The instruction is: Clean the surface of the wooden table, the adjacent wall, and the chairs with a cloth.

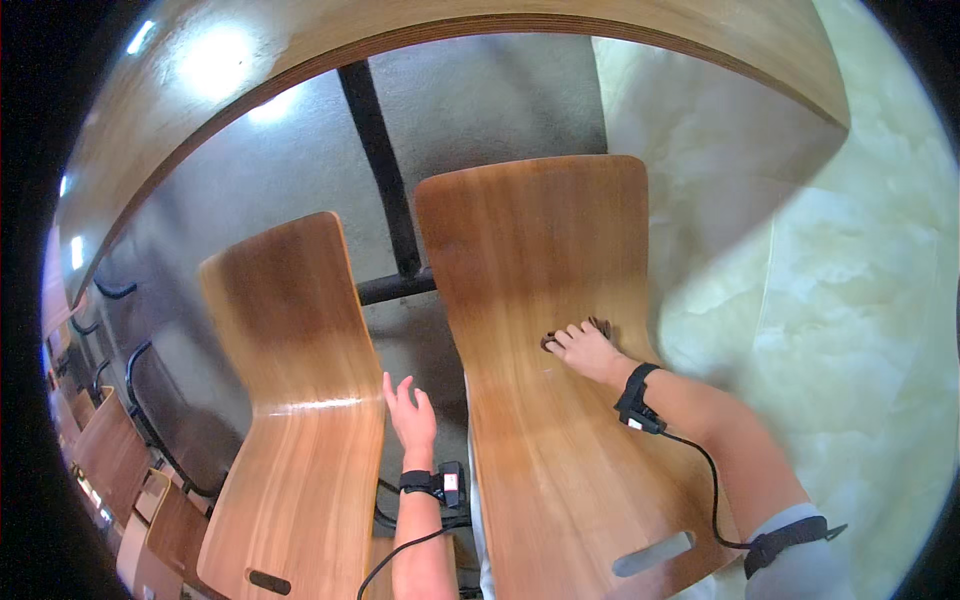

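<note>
My right hand presses a crumpled dark brown cloth against the right bent-plywood chair, close to the bend between its two panels. Part of the cloth is hidden under my palm and fingers. My left hand holds nothing, its fingers apart, beside the edge of the left bent-plywood chair; whether it touches that edge I cannot tell. Each chair has a slot cut through its near panel. Both wrists carry a black strap with a small cabled device.
A wooden tabletop curves across the far side, over the chairs' far ends. Black metal framing stands between the chairs on the grey floor. A pale marbled wall or panel borders the right. More plywood chairs line the left.
</note>
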`<state>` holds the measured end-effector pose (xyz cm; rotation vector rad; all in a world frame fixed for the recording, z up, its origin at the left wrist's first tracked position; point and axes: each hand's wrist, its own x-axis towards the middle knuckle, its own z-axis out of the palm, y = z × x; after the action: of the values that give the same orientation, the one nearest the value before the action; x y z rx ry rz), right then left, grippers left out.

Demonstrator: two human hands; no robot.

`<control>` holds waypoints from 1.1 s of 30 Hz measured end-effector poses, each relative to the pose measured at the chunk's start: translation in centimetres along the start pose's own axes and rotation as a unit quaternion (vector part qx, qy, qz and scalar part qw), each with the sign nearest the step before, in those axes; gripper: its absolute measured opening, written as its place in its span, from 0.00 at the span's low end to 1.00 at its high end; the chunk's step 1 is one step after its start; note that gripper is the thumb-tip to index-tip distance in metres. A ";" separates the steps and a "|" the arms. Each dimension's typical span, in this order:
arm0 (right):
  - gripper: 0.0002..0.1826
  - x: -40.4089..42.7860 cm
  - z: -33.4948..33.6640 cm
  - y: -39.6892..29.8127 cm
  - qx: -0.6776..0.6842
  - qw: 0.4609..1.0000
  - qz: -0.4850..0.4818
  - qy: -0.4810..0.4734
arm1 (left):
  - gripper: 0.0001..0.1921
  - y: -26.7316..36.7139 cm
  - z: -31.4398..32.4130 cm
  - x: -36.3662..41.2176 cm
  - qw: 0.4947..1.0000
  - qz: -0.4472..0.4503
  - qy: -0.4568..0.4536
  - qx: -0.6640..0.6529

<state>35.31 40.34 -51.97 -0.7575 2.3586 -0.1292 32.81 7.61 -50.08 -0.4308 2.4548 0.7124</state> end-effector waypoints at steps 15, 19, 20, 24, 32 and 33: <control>0.05 0.7 -0.3 1.3 0.020 0.995 -0.066 0.079 | 0.15 2.7 -0.4 0.9 0.997 0.043 -0.048 0.032; 0.07 -0.9 -1.6 4.1 0.047 0.989 -0.044 0.130 | 0.14 2.7 -0.8 1.4 0.993 0.091 -0.016 0.075; 0.13 -1.5 -1.3 5.7 0.042 0.989 -0.045 0.137 | 0.14 2.9 -0.8 1.7 0.993 0.093 -0.016 0.078; 0.19 -2.8 -3.4 9.2 0.106 0.985 0.013 0.139 | 0.13 5.1 -0.8 2.2 0.995 0.086 -0.030 0.031; 0.24 -1.8 -2.2 8.5 0.113 0.984 -0.015 0.138 | 0.13 6.5 0.5 2.3 0.995 0.078 -0.062 0.025; 0.24 -2.5 -2.1 8.3 0.071 0.988 -0.107 0.084 | 0.13 5.9 0.5 2.3 0.993 0.097 -0.045 0.038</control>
<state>31.55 48.38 -51.27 -0.9591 2.3873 -0.4640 28.54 12.32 -49.41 -0.1276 2.4504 0.6972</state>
